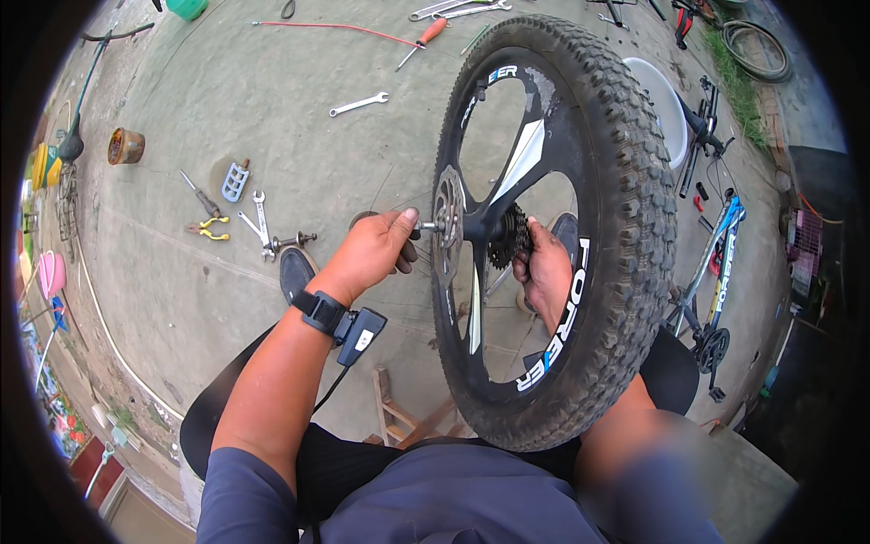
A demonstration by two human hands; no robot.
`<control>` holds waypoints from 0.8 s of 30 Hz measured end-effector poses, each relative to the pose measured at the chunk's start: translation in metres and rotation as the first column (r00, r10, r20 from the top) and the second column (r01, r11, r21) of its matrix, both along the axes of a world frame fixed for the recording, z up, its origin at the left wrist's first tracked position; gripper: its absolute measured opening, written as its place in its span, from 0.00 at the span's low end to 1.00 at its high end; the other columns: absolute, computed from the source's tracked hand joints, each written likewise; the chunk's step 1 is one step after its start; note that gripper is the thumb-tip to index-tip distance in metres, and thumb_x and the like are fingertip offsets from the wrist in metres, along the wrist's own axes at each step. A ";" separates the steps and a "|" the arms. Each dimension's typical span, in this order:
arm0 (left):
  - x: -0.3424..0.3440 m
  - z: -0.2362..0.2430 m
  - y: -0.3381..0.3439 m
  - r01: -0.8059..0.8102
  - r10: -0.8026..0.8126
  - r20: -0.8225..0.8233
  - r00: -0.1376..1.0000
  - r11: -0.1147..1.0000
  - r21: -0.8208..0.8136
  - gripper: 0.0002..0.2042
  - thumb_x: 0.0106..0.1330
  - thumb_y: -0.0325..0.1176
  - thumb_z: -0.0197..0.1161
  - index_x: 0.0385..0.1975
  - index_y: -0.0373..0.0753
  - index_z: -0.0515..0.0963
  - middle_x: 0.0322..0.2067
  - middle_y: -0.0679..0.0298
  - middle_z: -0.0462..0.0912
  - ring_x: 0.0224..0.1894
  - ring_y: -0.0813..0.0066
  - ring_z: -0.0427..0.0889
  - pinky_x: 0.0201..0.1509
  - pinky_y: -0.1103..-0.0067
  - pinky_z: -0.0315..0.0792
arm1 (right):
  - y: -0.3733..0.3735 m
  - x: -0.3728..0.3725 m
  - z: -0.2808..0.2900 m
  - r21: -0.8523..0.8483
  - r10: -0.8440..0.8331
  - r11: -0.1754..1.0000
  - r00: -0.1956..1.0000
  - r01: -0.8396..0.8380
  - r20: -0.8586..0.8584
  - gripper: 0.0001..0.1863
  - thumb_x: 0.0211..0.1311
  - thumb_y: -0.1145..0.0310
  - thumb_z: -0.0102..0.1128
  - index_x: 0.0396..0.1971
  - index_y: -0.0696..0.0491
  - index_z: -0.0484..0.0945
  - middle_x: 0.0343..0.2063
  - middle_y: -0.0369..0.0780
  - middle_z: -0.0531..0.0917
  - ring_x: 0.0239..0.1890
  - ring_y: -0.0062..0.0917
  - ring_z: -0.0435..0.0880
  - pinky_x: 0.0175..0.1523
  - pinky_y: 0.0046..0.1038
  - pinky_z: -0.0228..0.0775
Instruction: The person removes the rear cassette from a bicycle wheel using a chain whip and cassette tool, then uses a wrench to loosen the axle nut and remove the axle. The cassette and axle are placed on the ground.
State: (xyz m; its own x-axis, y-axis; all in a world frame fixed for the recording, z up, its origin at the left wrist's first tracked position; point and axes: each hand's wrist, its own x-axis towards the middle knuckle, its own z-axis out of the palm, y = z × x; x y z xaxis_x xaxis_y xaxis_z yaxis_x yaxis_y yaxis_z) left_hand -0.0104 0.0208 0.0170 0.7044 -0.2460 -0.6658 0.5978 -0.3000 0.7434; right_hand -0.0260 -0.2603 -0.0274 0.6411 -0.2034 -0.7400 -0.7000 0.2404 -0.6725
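Two hands (left point(370, 254), right point(546, 272)) hold one wheel point(580, 236).

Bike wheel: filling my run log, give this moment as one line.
left hand: grips axle end | right hand: at sprocket cluster | bike wheel: upright between knees

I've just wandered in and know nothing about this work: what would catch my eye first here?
A big black bicycle wheel with a knobby tyre stands upright in the middle, between the person's knees. The left hand grips at the axle on the brake-disc side, and the right hand holds by the cogs. Wrenches and pliers lie scattered on the concrete ground beyond.
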 end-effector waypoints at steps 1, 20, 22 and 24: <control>0.001 0.002 0.001 0.009 -0.009 -0.058 0.998 1.000 -0.007 0.13 0.74 0.32 0.63 0.50 0.30 0.75 0.37 0.61 0.84 0.39 0.76 0.85 0.42 0.78 0.78 | 0.000 0.000 0.002 0.012 0.018 1.000 1.000 -0.018 0.002 0.16 0.76 0.54 0.56 0.31 0.49 0.73 0.17 0.31 0.70 0.14 0.18 0.65 0.17 0.20 0.53; 0.000 0.000 0.001 -0.026 0.049 0.267 0.963 0.996 -0.090 0.19 0.75 0.39 0.61 0.54 0.28 0.75 0.43 0.56 0.85 0.41 0.69 0.84 0.47 0.74 0.77 | -0.002 0.002 -0.004 0.068 -0.029 0.997 1.000 0.029 0.004 0.15 0.77 0.56 0.54 0.31 0.49 0.74 0.17 0.31 0.71 0.14 0.17 0.64 0.17 0.21 0.53; -0.002 -0.001 0.000 -0.070 0.106 0.329 0.938 0.990 -0.119 0.19 0.75 0.40 0.60 0.54 0.29 0.75 0.44 0.54 0.85 0.42 0.68 0.85 0.48 0.74 0.77 | -0.003 0.002 -0.005 0.069 -0.025 0.997 1.000 0.024 0.012 0.15 0.77 0.55 0.54 0.32 0.49 0.74 0.18 0.31 0.71 0.14 0.17 0.64 0.17 0.21 0.53; 0.007 0.011 0.002 -0.102 0.104 0.057 0.993 0.994 -0.034 0.18 0.75 0.38 0.60 0.54 0.29 0.75 0.46 0.53 0.85 0.44 0.66 0.86 0.50 0.74 0.77 | -0.007 0.000 -0.009 0.088 -0.024 0.996 0.999 0.020 0.037 0.15 0.77 0.55 0.54 0.32 0.49 0.75 0.18 0.31 0.71 0.14 0.17 0.65 0.17 0.21 0.54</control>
